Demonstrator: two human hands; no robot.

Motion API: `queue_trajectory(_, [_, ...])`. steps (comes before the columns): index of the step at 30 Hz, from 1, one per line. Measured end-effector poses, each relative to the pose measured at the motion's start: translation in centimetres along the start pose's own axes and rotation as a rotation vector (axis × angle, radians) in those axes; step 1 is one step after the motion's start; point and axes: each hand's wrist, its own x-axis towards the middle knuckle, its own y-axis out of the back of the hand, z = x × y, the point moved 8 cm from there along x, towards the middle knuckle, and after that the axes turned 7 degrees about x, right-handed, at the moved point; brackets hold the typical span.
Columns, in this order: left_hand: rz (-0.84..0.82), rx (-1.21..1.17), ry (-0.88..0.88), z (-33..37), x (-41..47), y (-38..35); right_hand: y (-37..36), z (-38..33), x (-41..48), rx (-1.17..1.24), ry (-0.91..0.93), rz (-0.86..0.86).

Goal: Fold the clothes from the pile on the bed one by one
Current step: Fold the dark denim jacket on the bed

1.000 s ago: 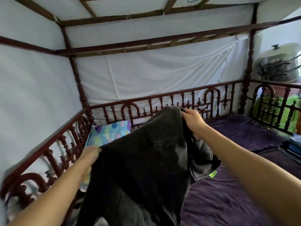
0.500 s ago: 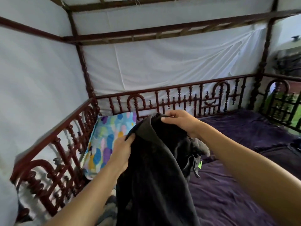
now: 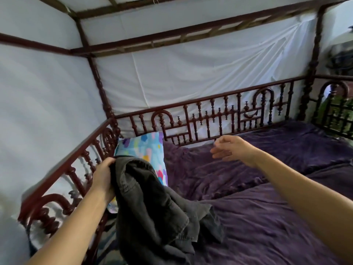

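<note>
Looking down across a bed covered by a crumpled purple plush bedspread point(image 3: 267, 217) and ringed by a carved dark-red wooden railing point(image 3: 210, 111). Gripped in the left hand point(image 3: 103, 176), fingers curled round its top edge: a dark grey faded denim garment point(image 3: 152, 207). Hanging from that 1 hand, lower half slumped onto the bedspread near the left rail, in front of a pastel blue patterned pillow point(image 3: 141, 148).

Half a second ago held up by 2 hands; now let go by the right hand point(image 3: 232, 150), which hovers apart from the cloth over the middle of the bed, fingers loosely curled, holding nothing. Also lowered from chest height toward the mattress.

Probably being set down for laying flat; no fold made yet. Likely next: spreading the cloth out with the freed right hand. Pile of other clothes not clearly in view.
</note>
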Motion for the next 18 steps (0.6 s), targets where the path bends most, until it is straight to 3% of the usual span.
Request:
queue_trajectory(2, [-0.007, 0.007, -0.033, -0.3, -0.4, -0.1, -1.8, -0.3, 1.1, -0.353, 0.042, -0.095])
queue_trajectory(4, [-0.092, -0.006, -0.057, 0.3, -1.5, -1.7, -6.3, 3.8, 1.2, -0.727, 0.002, -0.25])
queue_trajectory(6, [-0.19, -0.035, -0.086, 1.7, -2.8, -3.7, -11.0, 10.0, 0.2, -0.934, -0.061, -0.353])
queue_trajectory(8, [-0.236, -0.057, -0.114, 3.3, -3.7, -4.6, -15.2, 14.4, -1.0, -0.964, -0.064, -0.411])
queue_trajectory(12, [-0.131, -0.104, -0.119, 5.2, -2.9, -0.3, -17.1, 12.6, 0.6, -0.323, 0.003, -0.206])
queue_trajectory(13, [-0.026, 0.0, -0.106, 5.1, -2.0, 2.4, -16.1, 10.8, 1.1, -0.176, -0.014, -0.135])
queue_trajectory(15, [0.181, 0.44, -0.165, 5.2, -0.2, 7.8, -13.7, 6.4, 1.1, 0.044, -0.056, -0.029])
queue_trajectory(16, [0.207, 0.618, -0.207, 5.0, 0.2, 9.3, -12.5, 3.9, 0.9, 0.118, -0.049, 0.014])
queue_trajectory(18, [0.021, 0.8, -0.238, 2.6, 0.1, 9.2, -11.4, -0.3, 0.6, 0.213, -0.039, 0.057])
